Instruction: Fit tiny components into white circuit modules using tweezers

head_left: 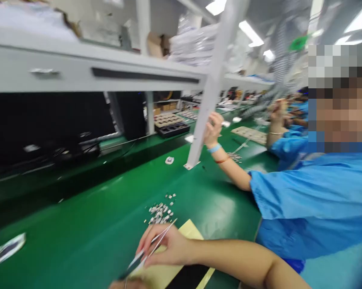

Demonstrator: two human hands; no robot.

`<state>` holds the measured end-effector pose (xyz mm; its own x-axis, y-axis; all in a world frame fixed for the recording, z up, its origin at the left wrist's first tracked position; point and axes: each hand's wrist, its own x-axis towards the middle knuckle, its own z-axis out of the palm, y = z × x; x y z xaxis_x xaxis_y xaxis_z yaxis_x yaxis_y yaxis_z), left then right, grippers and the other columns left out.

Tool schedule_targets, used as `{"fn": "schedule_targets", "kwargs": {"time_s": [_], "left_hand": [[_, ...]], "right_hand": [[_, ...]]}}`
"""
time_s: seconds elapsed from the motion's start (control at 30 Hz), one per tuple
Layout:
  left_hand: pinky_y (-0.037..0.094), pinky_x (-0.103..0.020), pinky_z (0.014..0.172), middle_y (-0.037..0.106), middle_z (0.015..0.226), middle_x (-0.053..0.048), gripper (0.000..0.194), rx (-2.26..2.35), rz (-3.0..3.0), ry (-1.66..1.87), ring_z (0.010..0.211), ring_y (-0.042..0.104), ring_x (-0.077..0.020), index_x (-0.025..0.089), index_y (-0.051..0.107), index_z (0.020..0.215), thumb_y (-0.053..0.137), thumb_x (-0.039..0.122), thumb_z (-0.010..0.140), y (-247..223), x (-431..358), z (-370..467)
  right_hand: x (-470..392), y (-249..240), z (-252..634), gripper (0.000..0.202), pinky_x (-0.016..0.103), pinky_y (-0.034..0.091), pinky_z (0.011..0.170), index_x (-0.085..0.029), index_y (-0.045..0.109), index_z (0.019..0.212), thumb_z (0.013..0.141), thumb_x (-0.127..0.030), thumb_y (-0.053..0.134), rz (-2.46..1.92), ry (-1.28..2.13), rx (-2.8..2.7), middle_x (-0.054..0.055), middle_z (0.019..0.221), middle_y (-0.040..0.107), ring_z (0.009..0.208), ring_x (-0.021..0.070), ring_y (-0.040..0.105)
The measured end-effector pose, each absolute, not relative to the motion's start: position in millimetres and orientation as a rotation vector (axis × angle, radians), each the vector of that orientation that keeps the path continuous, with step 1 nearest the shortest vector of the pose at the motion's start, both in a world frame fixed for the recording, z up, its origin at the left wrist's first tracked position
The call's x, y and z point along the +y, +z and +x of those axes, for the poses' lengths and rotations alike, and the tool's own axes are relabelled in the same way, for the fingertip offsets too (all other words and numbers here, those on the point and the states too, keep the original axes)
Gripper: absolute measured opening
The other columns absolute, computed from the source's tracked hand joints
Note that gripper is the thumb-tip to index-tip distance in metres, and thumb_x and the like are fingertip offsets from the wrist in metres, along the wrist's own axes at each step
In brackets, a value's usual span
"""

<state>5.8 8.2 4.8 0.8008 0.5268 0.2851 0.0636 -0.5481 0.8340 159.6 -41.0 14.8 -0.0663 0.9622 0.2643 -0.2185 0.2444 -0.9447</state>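
Observation:
My right hand point(164, 245) is closed around slim tweezers point(160, 243). One end rises past my fingers, and the other slants down to the left toward my left hand. Only a blurred bit of my left hand point(129, 284) shows at the bottom edge; its fingers cannot be made out. Under my right hand lies a pale yellow sheet point(191, 230) with a black strip point(188, 277) across it. Just beyond my right hand, a loose heap of small silvery pieces point(159, 212) is scattered on the green table point(108, 228).
A white post point(203, 120) stands on the table, with a co-worker's hand point(213, 129) beside it. Blue-sleeved co-workers sit to the right. Trays point(171, 130) lie beneath the overhead shelf point(78, 64). A whitish oval item point(7, 249) is at far left, a small white item point(169, 160) ahead.

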Motion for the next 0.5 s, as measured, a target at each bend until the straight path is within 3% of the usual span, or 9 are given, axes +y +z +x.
{"fn": "schedule_targets", "kwargs": {"time_s": [0.03,0.07,0.1,0.13,0.23,0.5], "left_hand": [[0.05,-0.031,0.071,0.058,0.097,-0.005,0.023,0.456,2.045,0.642,0.085,0.057,-0.0166,0.016,0.055,0.093,0.053,0.032,0.078,4,8,-1],[0.051,-0.027,0.069,0.061,0.092,-0.004,0.018,0.504,1.999,0.633,0.082,0.059,-0.0157,0.018,0.057,0.082,0.057,0.033,0.074,4,7,-8],[0.052,-0.022,0.064,0.063,0.085,-0.002,0.02,0.505,1.948,0.638,0.078,0.061,-0.0151,0.019,0.055,0.067,0.064,0.036,0.066,4,5,-15],[0.052,-0.023,0.067,0.064,0.087,-0.004,0.018,0.519,1.843,0.699,0.083,0.061,-0.0168,0.018,0.053,0.065,0.065,0.031,0.065,5,3,-19],[0.05,-0.029,0.079,0.062,0.098,-0.01,0.014,0.728,1.687,0.814,0.094,0.058,-0.0187,0.015,0.052,0.074,0.063,0.021,0.067,4,-2,-22],[0.05,-0.03,0.08,0.059,0.106,-0.013,0.036,0.684,1.792,0.907,0.097,0.058,-0.019,0.015,0.049,0.096,0.067,0.016,0.064,-4,-10,-21]], "right_hand": [[-46,23,162,0.011,0.026,0.054,0.064,-0.025,0.059,0.073,0.065,-0.021,0.065,-0.873,0.992,-1.271,0.001,0.081,0.063,0.072,0.0148,0.063],[-49,28,165,0.017,0.025,0.053,0.062,-0.025,0.059,0.07,0.059,-0.019,0.07,-0.853,0.96,-1.25,0.0,0.076,0.063,0.069,0.0144,0.062],[-50,31,167,0.017,0.026,0.052,0.066,-0.025,0.059,0.072,0.061,-0.016,0.069,-0.846,0.977,-1.219,0.0,0.078,0.062,0.074,0.0142,0.061],[-49,31,169,0.018,0.027,0.051,0.071,-0.024,0.059,0.074,0.063,-0.013,0.067,-0.841,0.996,-1.184,0.001,0.081,0.061,0.08,0.0138,0.06],[-45,22,169,0.018,0.027,0.051,0.071,-0.022,0.058,0.078,0.066,-0.009,0.065,-0.871,1.005,-1.223,0.002,0.081,0.06,0.08,0.0134,0.061],[-47,17,164,0.02,0.027,0.052,0.066,-0.02,0.06,0.077,0.063,-0.008,0.068,-0.913,0.852,-1.607,0.003,0.078,0.066,0.074,0.0144,0.063]]}}
